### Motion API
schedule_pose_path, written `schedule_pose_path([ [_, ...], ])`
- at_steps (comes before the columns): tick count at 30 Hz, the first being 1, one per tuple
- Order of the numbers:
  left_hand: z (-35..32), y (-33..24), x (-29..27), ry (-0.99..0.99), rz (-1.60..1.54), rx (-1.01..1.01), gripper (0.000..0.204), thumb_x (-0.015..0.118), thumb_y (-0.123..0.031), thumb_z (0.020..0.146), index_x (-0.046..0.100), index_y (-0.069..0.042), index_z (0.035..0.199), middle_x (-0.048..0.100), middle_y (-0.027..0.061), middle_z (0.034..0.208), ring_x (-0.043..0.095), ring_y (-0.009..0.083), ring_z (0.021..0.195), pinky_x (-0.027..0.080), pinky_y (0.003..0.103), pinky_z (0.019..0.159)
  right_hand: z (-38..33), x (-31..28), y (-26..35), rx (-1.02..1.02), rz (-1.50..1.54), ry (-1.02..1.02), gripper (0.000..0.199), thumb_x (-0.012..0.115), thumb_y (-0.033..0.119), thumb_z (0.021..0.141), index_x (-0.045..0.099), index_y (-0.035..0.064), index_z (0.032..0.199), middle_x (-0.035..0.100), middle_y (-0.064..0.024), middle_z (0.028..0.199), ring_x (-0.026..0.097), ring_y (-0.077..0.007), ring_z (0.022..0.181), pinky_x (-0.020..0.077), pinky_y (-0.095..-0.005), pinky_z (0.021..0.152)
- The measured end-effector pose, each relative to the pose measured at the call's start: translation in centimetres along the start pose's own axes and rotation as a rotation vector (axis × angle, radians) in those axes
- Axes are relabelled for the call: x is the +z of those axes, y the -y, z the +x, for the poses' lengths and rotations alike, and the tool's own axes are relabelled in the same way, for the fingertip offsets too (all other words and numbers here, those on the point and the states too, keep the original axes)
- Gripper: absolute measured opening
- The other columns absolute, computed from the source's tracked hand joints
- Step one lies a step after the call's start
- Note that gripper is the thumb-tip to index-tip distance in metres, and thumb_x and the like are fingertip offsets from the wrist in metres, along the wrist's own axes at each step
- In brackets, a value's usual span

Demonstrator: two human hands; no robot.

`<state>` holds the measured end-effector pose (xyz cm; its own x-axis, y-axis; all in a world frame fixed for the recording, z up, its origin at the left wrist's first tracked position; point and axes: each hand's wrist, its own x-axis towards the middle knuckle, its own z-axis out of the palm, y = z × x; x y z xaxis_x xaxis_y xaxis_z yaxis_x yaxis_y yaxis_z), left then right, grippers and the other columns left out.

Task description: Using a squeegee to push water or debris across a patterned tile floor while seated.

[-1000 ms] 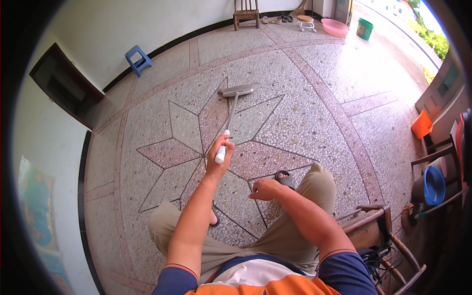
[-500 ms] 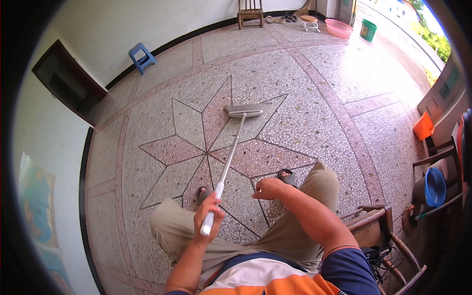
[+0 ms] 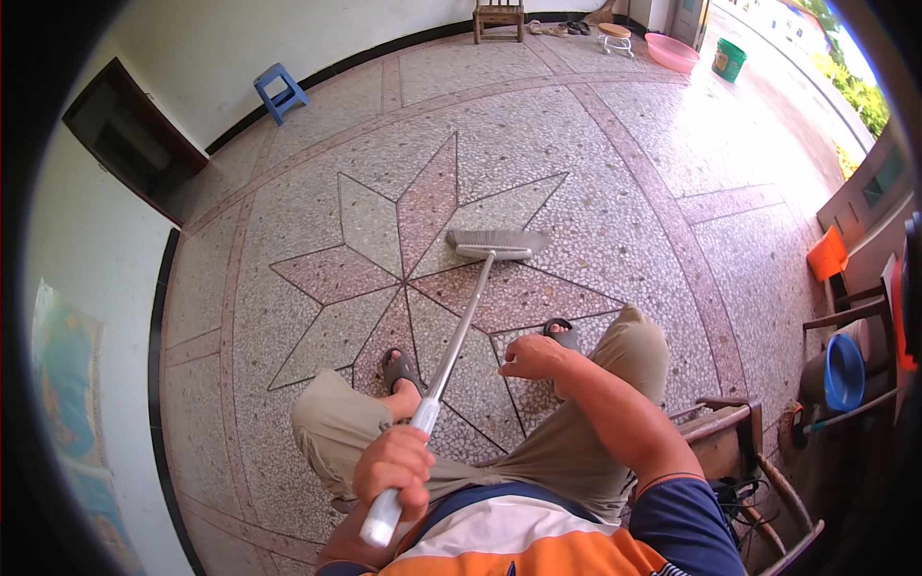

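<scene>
One broom point(image 3: 495, 245) at centre. Two hands: left hand point(image 3: 392, 466) at 6 o'clock, right hand point(image 3: 531, 357) just right of centre. Two sandals point(image 3: 562, 333). One blue stool point(image 3: 279, 92) at 11 o'clock. One wooden chair point(image 3: 498, 16) at 12. One pink basin point(image 3: 671, 51) and one green bucket point(image 3: 728, 60) at 1. One blue bucket point(image 3: 844, 372) at 3.

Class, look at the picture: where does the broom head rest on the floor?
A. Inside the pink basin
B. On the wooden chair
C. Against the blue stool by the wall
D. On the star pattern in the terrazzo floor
D: the broom head lies on the star pattern, with the left hand gripping the handle.
</scene>
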<state>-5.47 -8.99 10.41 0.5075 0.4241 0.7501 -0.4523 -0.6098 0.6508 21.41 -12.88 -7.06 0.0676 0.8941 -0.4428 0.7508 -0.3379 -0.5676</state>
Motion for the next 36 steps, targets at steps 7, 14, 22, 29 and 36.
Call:
schedule_pose_path([
  [7,1.2,6.4,3.0,0.143,0.090,-0.097,0.028,0.059,-0.030,0.094,0.048,-0.008,0.081,0.056,0.0061,0.074,0.059,0.0229,0.077,0.044,0.048,0.094,0.2,0.1,-0.4,-0.063,0.024,-0.030,0.045,0.062,0.048,0.081,0.071,0.0067,0.097,0.068,-0.0165,0.099,0.064,-0.0345,0.096,0.0505,-0.0437,0.082],
  [14,5.1,15.3,5.5,0.193,0.159,-0.230,0.017,0.067,-0.012,0.089,0.053,-0.004,0.086,0.061,0.0108,0.096,0.060,0.0285,0.108,0.047,0.038,0.091,0.5,-0.1,-0.7,-0.042,0.025,-0.029,0.046,0.063,0.049,0.082,0.070,0.0058,0.095,0.068,-0.0167,0.095,0.064,-0.0341,0.093,0.0499,-0.0431,0.082],
  [22,8.6,26.5,5.8,0.188,0.185,-0.403,0.025,0.066,-0.028,0.091,0.059,-0.004,0.093,0.061,0.0150,0.118,0.054,0.0290,0.119,0.041,0.038,0.099,1.0,0.2,-1.4,-0.048,0.071,-0.062,0.046,0.063,0.048,0.080,0.073,0.0034,0.085,0.069,-0.0178,0.092,0.065,-0.0354,0.090,0.0515,-0.0445,0.079],
  [29,6.1,26.3,6.4,0.186,0.245,-0.336,0.025,0.067,-0.027,0.089,0.059,-0.004,0.095,0.062,0.0151,0.117,0.053,0.0322,0.122,0.042,0.039,0.098,1.3,0.3,-1.6,-0.061,0.043,-0.073,0.050,0.061,0.051,0.081,0.072,0.0028,0.084,0.069,-0.0184,0.091,0.065,-0.0359,0.088,0.0517,-0.0450,0.079],
  [36,-1.4,18.8,4.3,0.222,0.274,-0.384,0.017,0.069,-0.014,0.086,0.056,-0.005,0.093,0.061,0.0158,0.118,0.051,0.0337,0.124,0.043,0.041,0.099,1.3,0.4,-1.6,-0.033,-0.014,-0.020,0.043,0.064,0.047,0.080,0.072,0.0075,0.093,0.069,-0.0156,0.093,0.065,-0.0329,0.091,0.0509,-0.0430,0.079],
])
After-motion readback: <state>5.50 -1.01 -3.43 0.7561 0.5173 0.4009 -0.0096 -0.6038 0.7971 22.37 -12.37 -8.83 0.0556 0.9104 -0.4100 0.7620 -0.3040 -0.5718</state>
